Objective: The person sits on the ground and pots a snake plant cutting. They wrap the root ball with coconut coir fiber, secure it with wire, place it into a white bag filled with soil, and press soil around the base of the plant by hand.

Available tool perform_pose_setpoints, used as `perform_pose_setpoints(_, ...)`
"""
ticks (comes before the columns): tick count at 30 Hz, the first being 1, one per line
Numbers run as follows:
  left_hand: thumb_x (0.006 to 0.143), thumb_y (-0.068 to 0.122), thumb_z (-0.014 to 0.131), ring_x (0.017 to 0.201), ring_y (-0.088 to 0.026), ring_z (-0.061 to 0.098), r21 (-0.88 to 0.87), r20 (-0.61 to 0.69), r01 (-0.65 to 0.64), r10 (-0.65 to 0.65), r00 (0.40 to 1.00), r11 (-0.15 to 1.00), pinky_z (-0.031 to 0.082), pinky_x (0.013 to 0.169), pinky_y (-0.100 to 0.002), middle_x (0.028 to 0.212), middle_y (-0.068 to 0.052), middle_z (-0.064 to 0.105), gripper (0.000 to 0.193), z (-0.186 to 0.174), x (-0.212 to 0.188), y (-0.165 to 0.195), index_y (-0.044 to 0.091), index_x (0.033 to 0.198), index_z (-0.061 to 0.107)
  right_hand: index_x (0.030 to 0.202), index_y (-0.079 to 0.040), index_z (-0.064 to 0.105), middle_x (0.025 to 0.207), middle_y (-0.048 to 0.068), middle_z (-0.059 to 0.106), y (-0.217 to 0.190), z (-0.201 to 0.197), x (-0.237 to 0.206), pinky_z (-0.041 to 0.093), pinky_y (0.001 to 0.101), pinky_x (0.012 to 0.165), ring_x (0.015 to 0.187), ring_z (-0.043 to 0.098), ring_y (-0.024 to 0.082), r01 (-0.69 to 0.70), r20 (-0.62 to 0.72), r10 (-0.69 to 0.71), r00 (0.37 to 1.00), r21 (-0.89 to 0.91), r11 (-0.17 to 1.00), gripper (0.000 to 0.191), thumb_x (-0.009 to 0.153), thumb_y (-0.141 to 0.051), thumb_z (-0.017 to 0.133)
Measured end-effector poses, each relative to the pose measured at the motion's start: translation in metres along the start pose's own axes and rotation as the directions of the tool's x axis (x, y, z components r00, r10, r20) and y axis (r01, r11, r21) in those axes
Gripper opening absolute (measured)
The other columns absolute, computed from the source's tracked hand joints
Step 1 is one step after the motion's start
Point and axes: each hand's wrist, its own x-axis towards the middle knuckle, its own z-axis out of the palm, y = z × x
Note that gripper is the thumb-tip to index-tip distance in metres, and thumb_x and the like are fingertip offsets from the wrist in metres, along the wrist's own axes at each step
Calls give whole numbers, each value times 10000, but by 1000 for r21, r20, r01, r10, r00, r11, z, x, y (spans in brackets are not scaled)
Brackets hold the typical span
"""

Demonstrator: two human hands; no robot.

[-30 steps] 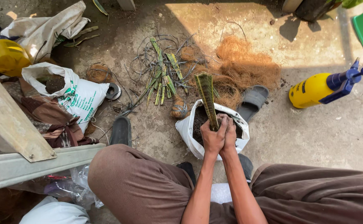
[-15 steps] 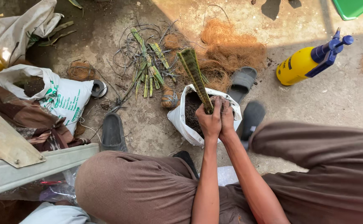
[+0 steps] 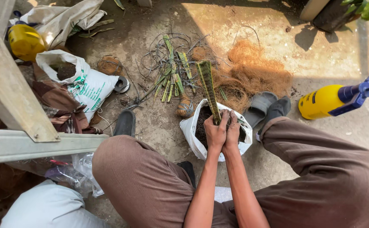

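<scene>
A white plastic grow bag filled with dark soil stands on the ground between my knees. A long mottled green leaf cutting stands upright in the soil. My left hand and my right hand are pressed together around the base of the cutting, fingers down in the soil. Both hands are soiled. The lower end of the cutting is hidden by my fingers.
More green leaf cuttings lie with tangled wire beyond the bag, next to a heap of brown coconut fibre. A yellow spray bottle lies at right, a white sack of soil at left, grey sandals nearby.
The view has shifted. My hands stay closed around the cutting's base in the bag, and the cutting now stands more upright.
</scene>
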Motion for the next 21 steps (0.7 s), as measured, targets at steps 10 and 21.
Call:
perform_pose_setpoints(10,986,138,636,843,-123,698,-294,69,36,-16,997,955,546,795,-285,947,-79,777,210,-3,8,-3,-3,1033,784,1278,-56,590,1169,98,726,-16,15,-12,528,316,1001,1101,679,178,84,157,-96,983,83,993,498,1020,-455,441)
perform_pose_setpoints(21,951,184,690,725,-145,690,8,-14,44,-44,999,999,554,695,-326,799,-98,766,240,-13,8,-9,-47,932,754,1129,22,685,1034,65,700,9,11,1,525,335,784,880,634,152,160,30,-159,987,-37,986,347,1040,-308,625)
